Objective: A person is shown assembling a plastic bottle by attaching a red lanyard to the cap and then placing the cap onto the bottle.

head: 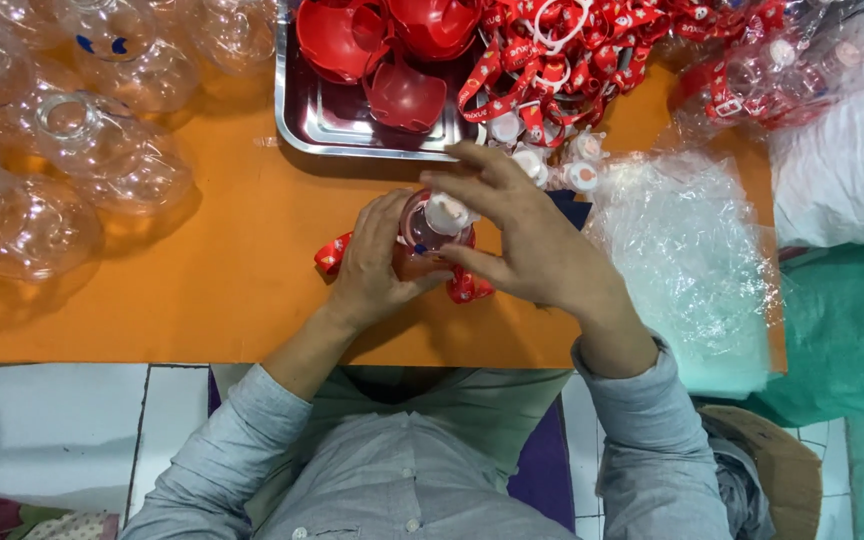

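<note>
My left hand (372,262) wraps around a small clear bottle with a red top (422,232) on the orange table (232,290). My right hand (522,235) covers the bottle from the right, its fingers on the white cap (449,212). A red printed strap (330,254) hangs from the bottle and shows on both sides of my hands. Most of the bottle's body is hidden by my fingers.
A steel tray (322,125) with red plastic shells (404,95) stands just beyond. Red straps (562,55) and white caps (582,175) lie at the back right. Several clear round bottles (72,130) fill the left side. Crumpled clear bags (687,260) lie to the right.
</note>
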